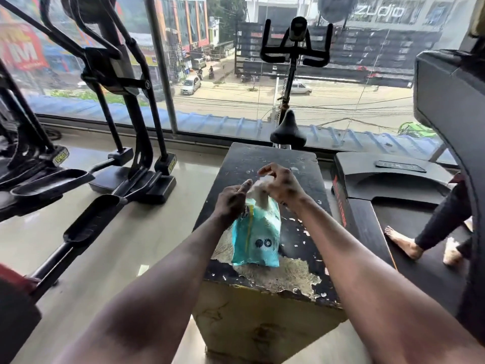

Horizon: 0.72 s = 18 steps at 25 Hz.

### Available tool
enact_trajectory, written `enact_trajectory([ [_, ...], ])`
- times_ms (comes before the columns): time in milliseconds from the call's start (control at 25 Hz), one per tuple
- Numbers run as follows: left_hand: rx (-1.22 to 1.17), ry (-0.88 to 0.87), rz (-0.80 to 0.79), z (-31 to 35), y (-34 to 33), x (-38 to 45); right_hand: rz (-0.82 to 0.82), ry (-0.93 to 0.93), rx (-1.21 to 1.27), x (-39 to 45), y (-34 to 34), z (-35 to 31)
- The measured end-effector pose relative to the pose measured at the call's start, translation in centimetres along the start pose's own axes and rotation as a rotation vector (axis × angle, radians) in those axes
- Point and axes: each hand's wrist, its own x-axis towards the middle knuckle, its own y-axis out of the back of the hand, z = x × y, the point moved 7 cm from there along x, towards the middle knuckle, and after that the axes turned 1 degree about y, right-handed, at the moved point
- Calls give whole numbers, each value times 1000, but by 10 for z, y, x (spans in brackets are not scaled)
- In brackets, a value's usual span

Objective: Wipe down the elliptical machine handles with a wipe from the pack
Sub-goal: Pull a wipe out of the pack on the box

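— So how far along is the job?

— Barely begun, by the look of it. The right hand [282, 183] is pinched shut on a white wipe [258, 194], which stands partly out of the top of the pack [258, 232]. The left hand [232, 203] grips the pack's upper left edge, holding it down on the box [301, 164] in the middle of the frame.

— And the wipe is free of the pack?

— It appears not; its lower part seems to sit inside the opening. No handle has been wiped as far as anyone can judge. The elliptical machine [118, 82] stands at the upper left, well apart from both hands, and its handles [47, 19] run up out of the frame.

— What are the things like?

— The pack is a soft, crinkly, shiny plastic pouch, pale turquoise with a yellow strip. The wipe looks thin, limp and bunched. The box has a black top, badly chipped, with pale patches showing through. The machine is black metal, with tube arms and long scooped pedals.
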Motion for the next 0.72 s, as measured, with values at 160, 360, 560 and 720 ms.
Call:
enact_trajectory([
  [160,-246,49,104,25,15,-9,88,38,215,20,-5,-26],
  [360,-319,-22,68,48,64,-7,28,28,488,40,-39,-68],
  [560,-362,-93,173,49,177,-4,-166,54,452,62,-119,-130],
  [720,-374,-99,238,37,285,1,-148,102,484,84,-195,-197],
])
